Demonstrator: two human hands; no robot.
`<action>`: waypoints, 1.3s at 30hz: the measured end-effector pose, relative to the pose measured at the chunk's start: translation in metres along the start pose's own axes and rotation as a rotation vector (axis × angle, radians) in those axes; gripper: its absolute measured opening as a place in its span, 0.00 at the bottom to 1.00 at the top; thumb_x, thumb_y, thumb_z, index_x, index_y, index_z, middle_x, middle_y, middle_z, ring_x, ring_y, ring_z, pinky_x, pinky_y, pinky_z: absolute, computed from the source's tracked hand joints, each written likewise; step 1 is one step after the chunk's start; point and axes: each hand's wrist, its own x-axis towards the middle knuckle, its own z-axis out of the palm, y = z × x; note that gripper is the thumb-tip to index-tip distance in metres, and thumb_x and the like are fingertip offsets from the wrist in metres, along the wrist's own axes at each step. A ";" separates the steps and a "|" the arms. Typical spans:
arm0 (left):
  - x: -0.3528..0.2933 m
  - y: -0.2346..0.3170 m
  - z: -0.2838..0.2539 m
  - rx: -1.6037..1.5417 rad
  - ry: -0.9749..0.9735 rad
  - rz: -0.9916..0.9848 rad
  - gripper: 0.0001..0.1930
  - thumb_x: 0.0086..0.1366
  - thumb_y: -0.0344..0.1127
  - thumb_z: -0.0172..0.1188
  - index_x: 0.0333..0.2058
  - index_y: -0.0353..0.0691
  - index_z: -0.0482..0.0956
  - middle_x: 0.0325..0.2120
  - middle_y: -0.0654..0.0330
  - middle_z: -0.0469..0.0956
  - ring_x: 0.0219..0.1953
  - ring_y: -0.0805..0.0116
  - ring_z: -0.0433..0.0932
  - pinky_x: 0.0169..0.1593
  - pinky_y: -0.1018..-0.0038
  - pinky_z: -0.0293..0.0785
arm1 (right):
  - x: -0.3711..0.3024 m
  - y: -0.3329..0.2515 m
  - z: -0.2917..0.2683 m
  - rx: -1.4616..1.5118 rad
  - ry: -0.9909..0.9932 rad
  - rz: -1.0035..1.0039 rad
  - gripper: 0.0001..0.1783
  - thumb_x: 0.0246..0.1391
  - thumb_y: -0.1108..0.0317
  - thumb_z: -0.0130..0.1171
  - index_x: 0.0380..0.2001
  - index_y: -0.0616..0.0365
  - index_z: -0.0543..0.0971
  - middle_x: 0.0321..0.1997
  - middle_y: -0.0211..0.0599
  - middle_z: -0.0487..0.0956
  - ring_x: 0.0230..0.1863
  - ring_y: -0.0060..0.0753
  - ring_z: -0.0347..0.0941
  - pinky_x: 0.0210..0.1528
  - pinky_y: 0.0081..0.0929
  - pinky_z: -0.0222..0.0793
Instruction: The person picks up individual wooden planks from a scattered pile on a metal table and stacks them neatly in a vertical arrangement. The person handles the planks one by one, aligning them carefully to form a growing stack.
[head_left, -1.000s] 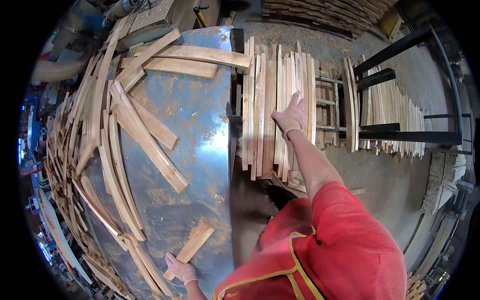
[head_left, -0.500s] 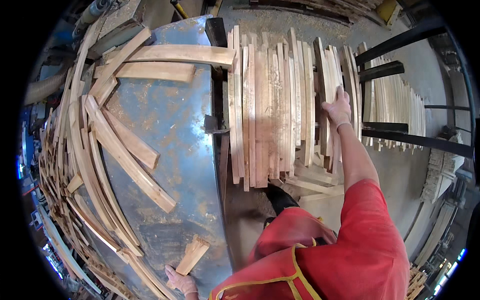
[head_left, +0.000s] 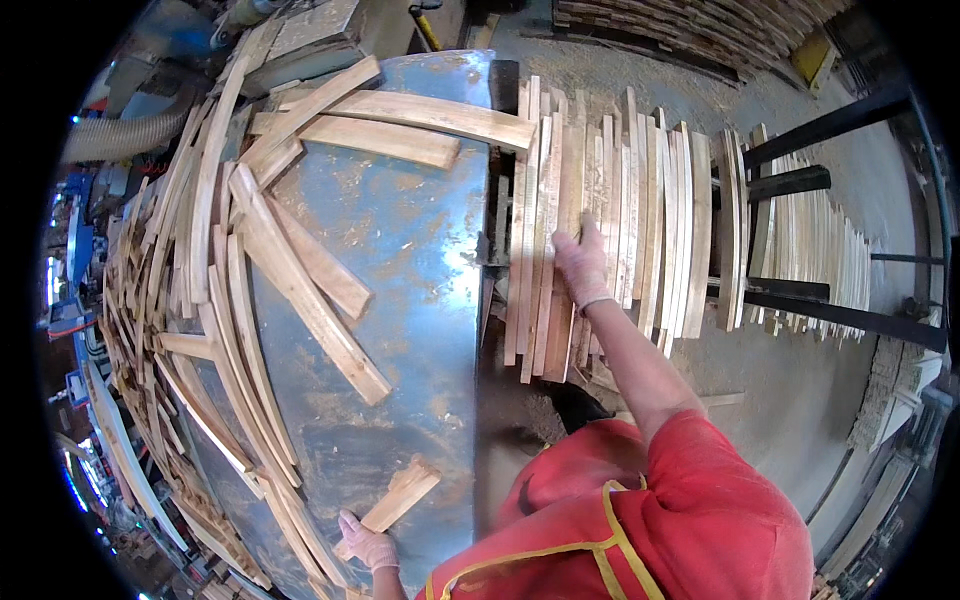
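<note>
Left hand [head_left: 370,548], near, closed on one end of a short, pale wooden block [head_left: 402,498] on the dusty blue-grey metal surface [head_left: 420,340]. Right hand [head_left: 583,265] on a row of long, pale wooden slats [head_left: 650,215] at right; grip cannot be told. Left: heaped thin wooden strips [head_left: 150,260].

We note a red short-sleeved top [head_left: 740,510], near right; a red apron [head_left: 530,580] edged with yellow binding [head_left: 602,546]; thin pale gloves [head_left: 588,280] on left hand [head_left: 370,545] and right hand [head_left: 582,260]; a dark shoe [head_left: 576,405].
</note>
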 end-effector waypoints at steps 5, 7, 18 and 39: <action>-0.010 -0.001 0.008 -0.032 0.016 0.002 0.41 0.64 0.22 0.58 0.77 0.39 0.58 0.72 0.39 0.65 0.72 0.40 0.67 0.74 0.55 0.64 | -0.013 -0.048 0.009 -0.176 0.032 -0.056 0.45 0.58 0.60 0.67 0.75 0.65 0.66 0.70 0.60 0.75 0.73 0.56 0.70 0.75 0.44 0.67; -0.010 -0.004 0.010 -0.028 0.034 0.015 0.41 0.65 0.23 0.58 0.77 0.39 0.59 0.72 0.39 0.66 0.72 0.41 0.67 0.74 0.55 0.64 | -0.004 -0.035 0.010 -0.084 -0.059 -0.062 0.48 0.59 0.55 0.67 0.77 0.65 0.63 0.78 0.62 0.67 0.79 0.59 0.63 0.81 0.41 0.57; -0.005 0.000 0.001 -0.034 0.088 0.063 0.40 0.63 0.25 0.59 0.75 0.38 0.60 0.70 0.40 0.67 0.70 0.40 0.68 0.72 0.52 0.64 | -0.015 -0.103 0.024 -0.478 -0.114 -0.061 0.59 0.51 0.58 0.73 0.80 0.59 0.51 0.63 0.59 0.79 0.53 0.57 0.84 0.59 0.53 0.80; -0.008 -0.006 0.010 -0.035 0.115 0.083 0.40 0.62 0.24 0.60 0.74 0.36 0.61 0.69 0.38 0.68 0.68 0.37 0.70 0.70 0.51 0.66 | -0.042 -0.091 0.033 -0.711 0.047 0.065 0.66 0.45 0.36 0.75 0.82 0.46 0.55 0.83 0.45 0.58 0.80 0.65 0.57 0.72 0.64 0.62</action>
